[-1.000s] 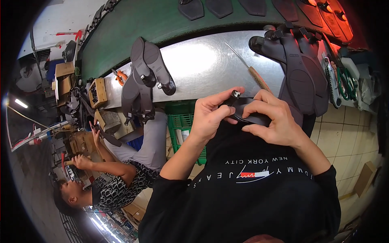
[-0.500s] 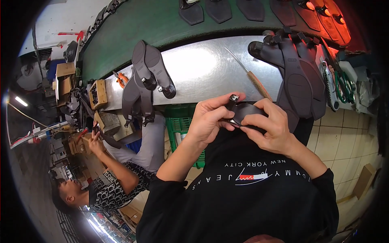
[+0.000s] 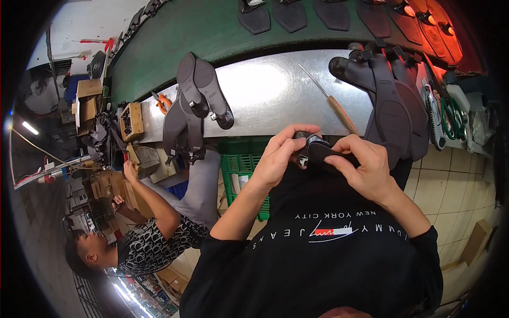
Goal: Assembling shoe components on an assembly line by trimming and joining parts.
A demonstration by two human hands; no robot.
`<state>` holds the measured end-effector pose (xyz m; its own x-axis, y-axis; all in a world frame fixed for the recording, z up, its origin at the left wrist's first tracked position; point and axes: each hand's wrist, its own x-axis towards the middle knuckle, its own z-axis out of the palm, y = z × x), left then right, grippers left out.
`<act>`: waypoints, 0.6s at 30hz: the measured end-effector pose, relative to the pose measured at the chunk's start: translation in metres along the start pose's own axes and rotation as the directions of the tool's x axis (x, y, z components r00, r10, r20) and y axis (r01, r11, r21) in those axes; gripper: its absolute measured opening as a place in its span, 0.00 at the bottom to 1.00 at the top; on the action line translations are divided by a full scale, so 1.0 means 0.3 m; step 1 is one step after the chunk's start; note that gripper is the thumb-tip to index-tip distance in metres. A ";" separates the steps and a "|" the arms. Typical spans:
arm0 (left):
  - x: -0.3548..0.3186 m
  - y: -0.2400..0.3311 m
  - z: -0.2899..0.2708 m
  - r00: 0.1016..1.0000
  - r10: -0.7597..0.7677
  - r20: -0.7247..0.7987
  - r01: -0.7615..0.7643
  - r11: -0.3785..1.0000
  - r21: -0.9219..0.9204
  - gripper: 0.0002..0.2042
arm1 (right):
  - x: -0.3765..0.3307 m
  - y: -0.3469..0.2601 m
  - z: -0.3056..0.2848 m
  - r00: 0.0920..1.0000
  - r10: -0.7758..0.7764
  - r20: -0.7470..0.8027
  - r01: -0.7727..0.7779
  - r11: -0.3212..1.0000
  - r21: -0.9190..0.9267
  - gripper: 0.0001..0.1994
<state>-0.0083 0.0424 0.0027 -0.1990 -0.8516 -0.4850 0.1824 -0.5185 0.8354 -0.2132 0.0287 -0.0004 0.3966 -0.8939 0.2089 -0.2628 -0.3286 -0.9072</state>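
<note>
Both hands hold a dark shoe sole with a glossy black heel (image 3: 317,142) in front of my shirt, just off the near edge of the metal bench (image 3: 265,85). At its heel end, my left hand (image 3: 277,161) pinches with thumb and fingers. A small pale metal-like fitting shows beneath that thumb. My right hand (image 3: 368,168) grips the other end, which its fingers partly hide. Beyond the hands lies an awl with a wooden handle (image 3: 339,111). A pile of dark heeled soles (image 3: 393,100) is close to my right hand; another pile (image 3: 185,95) lies on the left.
Orange-handled pliers (image 3: 164,104) and a small wooden box (image 3: 132,122) sit at the bench's left. Green-handled scissors (image 3: 452,112) and a utility knife (image 3: 431,108) lie far right. More soles rest on the green surface (image 3: 212,26) behind. A green crate (image 3: 241,165) stands below; a co-worker (image 3: 159,228) works at left.
The sole has been turned in my hands, so its glossy heel and metal-like fitting now face differently. My right hand has shifted slightly right. The co-worker's hands have moved apart.
</note>
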 end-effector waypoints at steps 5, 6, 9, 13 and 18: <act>0.007 0.012 -0.010 0.995 -0.070 0.065 0.073 0.996 -0.049 0.16 | 0.000 0.008 0.009 1.000 -0.002 -0.014 0.002 0.999 -0.037 0.09; 0.007 0.014 -0.010 0.994 -0.077 0.076 0.081 0.995 -0.053 0.15 | 0.000 0.011 0.012 1.000 0.011 -0.010 -0.012 0.999 -0.033 0.09; -0.008 0.020 0.014 0.999 -0.048 0.024 0.048 0.999 0.014 0.12 | 0.002 0.010 0.012 0.999 0.038 0.003 -0.038 0.999 -0.010 0.09; 0.006 0.008 0.002 0.995 -0.098 0.004 0.098 0.994 0.040 0.10 | 0.000 0.008 0.018 0.998 0.068 0.007 -0.068 0.997 0.021 0.08; 0.010 -0.009 -0.001 0.993 -0.088 -0.084 0.093 0.994 0.060 0.07 | 0.010 0.008 0.027 0.989 0.141 0.033 -0.144 0.984 0.108 0.09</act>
<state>-0.0091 0.0411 -0.0011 -0.1328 -0.8064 -0.5763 0.1046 -0.5896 0.8009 -0.2057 0.0276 -0.0050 0.3845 -0.9207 0.0667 -0.2206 -0.1618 -0.9618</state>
